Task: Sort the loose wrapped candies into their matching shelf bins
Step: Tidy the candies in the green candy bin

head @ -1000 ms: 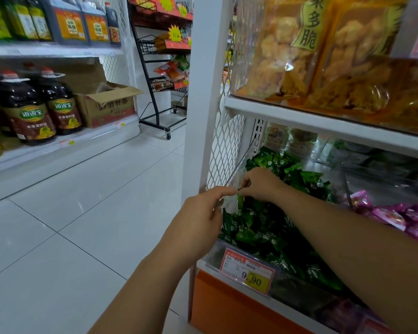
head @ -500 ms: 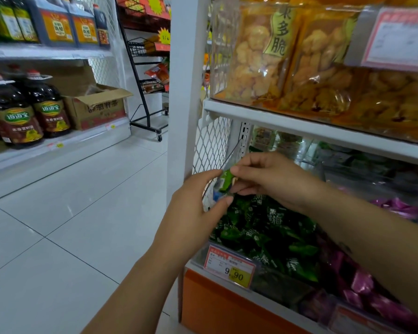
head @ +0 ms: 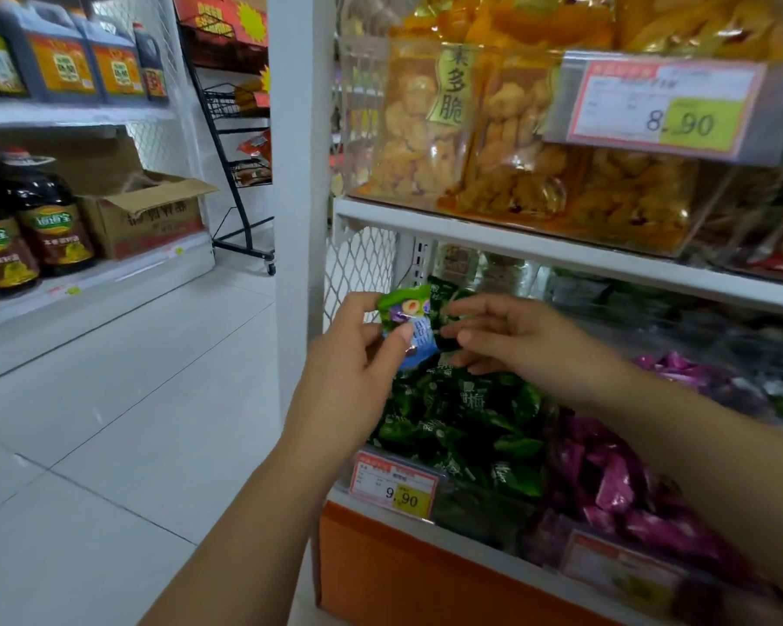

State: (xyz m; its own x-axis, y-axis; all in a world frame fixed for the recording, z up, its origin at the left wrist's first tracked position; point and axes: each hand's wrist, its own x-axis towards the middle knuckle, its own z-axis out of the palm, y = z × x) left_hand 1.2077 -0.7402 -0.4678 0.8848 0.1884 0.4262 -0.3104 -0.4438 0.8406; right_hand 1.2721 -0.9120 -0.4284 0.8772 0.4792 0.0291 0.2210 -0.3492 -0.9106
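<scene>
Lifted higher than half a second before, the green-and-blue candy (head: 405,320) sat pinched in the left hand's (head: 358,377) thumb and fingers. Just beside it, the right hand (head: 516,341) had curled fingertips at a dark green wrapper (head: 444,305); whether it gripped could not be told. A loose pinch could probably have dropped the candy into the green candy bin (head: 471,426) below both hands, where it seemed mismatched.

We stand in a shop aisle on pale glossy floor tiles (head: 109,422). A white upright post (head: 297,173) and a mesh side panel (head: 362,259) edge the near shelving. Across the aisle we see cooking oil bottles (head: 50,228), an open cardboard box (head: 150,210) and a black wire rack (head: 240,173) on castors.
</scene>
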